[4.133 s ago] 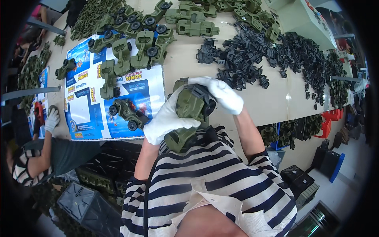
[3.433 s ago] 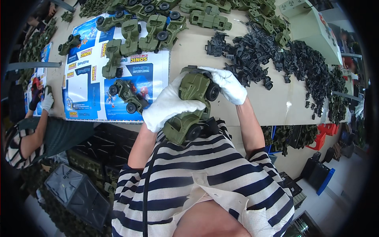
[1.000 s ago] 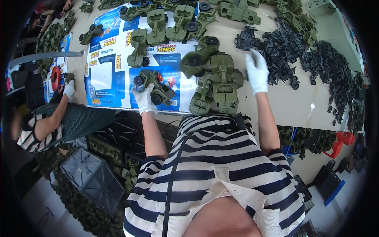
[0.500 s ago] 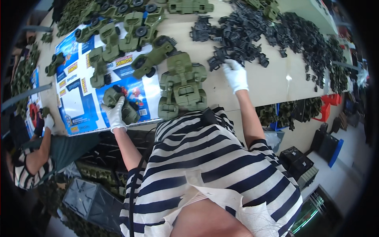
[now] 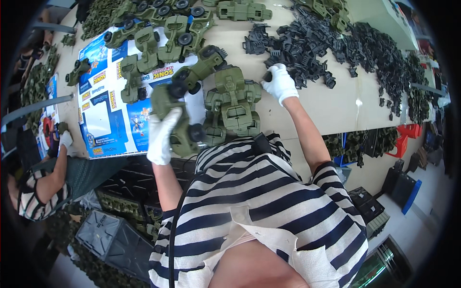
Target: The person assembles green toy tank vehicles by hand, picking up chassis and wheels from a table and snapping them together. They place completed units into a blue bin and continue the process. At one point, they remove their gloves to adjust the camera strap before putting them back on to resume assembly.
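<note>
Head view: your left hand point(image 5: 162, 137) grips the jeep point(image 5: 182, 128), long axis fore-aft; right hand point(image 5: 281, 85), ahead-right, pinches black part point(image 5: 267, 76).

Heaped toy parts point(image 5: 303, 50) show a workshop

2 white-gloved hands at work here: the left hand point(image 5: 162, 138) has 1 green toy jeep point(image 5: 165, 100), blurred, showing 2 black wheels point(image 5: 196, 133), and the right hand point(image 5: 281, 84) has 1 dark plastic part point(image 5: 267, 76). 1 loose jeep point(image 5: 204, 69) lies just beyond; overlapping jeeps point(image 5: 236, 106) at the table edge, at least 2, the exact tally hidden. Over on the left, 1 lone jeep point(image 5: 77, 72)! And 1 heap of black parts point(image 5: 307, 45), pieces past counting. 1 co-worker point(image 5: 45, 189), 1 gloved co-worker's hand point(image 5: 66, 139) showing, 1 grey crate point(image 5: 103, 235) below.
</note>
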Action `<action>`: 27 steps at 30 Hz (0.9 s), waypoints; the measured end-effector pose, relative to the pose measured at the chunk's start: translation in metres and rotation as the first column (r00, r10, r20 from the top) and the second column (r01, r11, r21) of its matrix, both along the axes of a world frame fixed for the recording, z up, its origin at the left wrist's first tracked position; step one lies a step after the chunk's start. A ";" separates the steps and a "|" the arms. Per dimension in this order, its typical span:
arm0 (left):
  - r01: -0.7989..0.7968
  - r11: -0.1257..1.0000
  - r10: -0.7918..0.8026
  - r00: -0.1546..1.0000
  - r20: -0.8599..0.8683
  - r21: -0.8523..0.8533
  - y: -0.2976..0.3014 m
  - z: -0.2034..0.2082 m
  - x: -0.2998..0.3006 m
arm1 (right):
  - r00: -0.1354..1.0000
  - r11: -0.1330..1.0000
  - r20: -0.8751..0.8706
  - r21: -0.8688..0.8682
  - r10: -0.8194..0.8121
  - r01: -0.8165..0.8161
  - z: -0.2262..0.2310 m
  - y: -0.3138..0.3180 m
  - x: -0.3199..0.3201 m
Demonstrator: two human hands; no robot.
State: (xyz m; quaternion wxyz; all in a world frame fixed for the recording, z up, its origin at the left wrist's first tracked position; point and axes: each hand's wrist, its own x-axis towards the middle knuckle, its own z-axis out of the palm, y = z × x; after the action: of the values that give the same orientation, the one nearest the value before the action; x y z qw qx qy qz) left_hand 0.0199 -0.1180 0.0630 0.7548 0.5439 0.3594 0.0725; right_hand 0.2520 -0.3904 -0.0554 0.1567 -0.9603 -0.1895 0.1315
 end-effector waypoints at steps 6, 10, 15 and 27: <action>0.385 0.918 -0.368 0.916 0.160 -0.093 -0.052 0.027 0.050 | 0.779 0.150 -0.608 0.794 0.154 0.589 0.112 0.028 -0.006; 0.544 0.835 -0.534 0.837 0.119 -0.081 -0.067 0.026 0.069 | 0.652 -0.003 -0.527 0.776 0.546 0.630 0.117 0.039 -0.029; 0.564 0.800 -0.547 0.826 0.138 -0.205 -0.072 0.047 0.071 | 0.568 0.299 -0.606 0.784 0.557 0.544 0.114 0.020 -0.030; 0.480 0.865 -0.476 0.877 0.068 -0.145 -0.083 0.053 0.072 | 0.461 0.233 -0.650 0.698 0.604 0.678 0.094 0.016 -0.034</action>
State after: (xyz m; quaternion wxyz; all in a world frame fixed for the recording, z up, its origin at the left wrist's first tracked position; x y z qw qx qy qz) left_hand 0.0919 -0.2008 0.1157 0.7950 0.5535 0.2069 -0.1373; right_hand 0.2177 -0.3746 0.0384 0.7886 -0.4075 -0.0821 0.4531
